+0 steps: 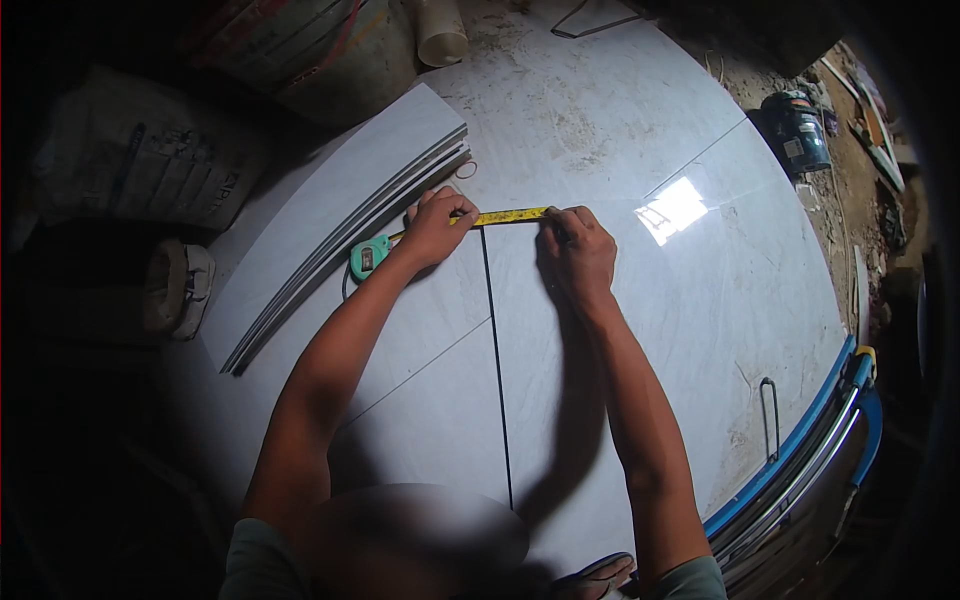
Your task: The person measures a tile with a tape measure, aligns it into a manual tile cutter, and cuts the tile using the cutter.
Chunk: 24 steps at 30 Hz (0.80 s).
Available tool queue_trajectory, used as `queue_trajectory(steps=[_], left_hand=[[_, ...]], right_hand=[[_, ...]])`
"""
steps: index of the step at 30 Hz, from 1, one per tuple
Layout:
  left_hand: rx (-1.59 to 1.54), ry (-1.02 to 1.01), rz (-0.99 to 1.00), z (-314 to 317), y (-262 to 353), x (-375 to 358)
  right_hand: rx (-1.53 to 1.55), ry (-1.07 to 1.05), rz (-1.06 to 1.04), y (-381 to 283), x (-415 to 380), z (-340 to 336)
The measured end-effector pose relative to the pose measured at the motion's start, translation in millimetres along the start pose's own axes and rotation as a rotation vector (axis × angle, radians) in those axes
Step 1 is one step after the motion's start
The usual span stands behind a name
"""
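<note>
A yellow tape measure blade [512,216] is stretched between my two hands across a pale tile, over the upper end of a dark straight gap [497,370]. My left hand [437,228] is closed on the blade near its case, fingers pinching it. The green tape measure case [369,258] lies just left of that hand, against the stacked tile strips. My right hand [582,252] is closed at the blade's far end, fingertips pressed together on it. Whether something small is also in those fingers, I cannot make out.
Long tile strips [350,175] are stacked at left. Behind them stand a large bucket [330,60] and a bag [150,150]. A blue tile cutter [800,450] lies at lower right, a dark paint bucket [800,135] at upper right. A sandaled foot [605,575] shows below.
</note>
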<state>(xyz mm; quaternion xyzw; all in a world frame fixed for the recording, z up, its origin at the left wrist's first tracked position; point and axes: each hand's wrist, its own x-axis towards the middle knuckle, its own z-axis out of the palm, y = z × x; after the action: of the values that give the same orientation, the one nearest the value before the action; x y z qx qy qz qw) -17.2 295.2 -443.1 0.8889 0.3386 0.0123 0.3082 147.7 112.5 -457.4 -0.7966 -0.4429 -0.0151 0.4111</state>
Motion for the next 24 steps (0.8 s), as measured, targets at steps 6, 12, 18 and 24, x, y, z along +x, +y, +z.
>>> queue_trajectory(steps=[6,12,18,24], left_hand=[[0.005,0.014,0.002,0.3,1.6,-1.0],[-0.001,0.015,-0.005,1.3,0.4,1.2],[0.013,0.026,-0.026,2.4,1.9,1.0],[-0.034,0.086,-0.067,12.5,-1.6,0.4]], right_hand=[[0.009,-0.014,0.029,1.0,-0.7,0.5],[0.011,-0.01,0.042,-0.1,0.9,-0.1],[-0.03,-0.04,0.079,-4.5,1.6,-0.9],[-0.017,0.016,0.05,-9.3,1.5,-1.8]])
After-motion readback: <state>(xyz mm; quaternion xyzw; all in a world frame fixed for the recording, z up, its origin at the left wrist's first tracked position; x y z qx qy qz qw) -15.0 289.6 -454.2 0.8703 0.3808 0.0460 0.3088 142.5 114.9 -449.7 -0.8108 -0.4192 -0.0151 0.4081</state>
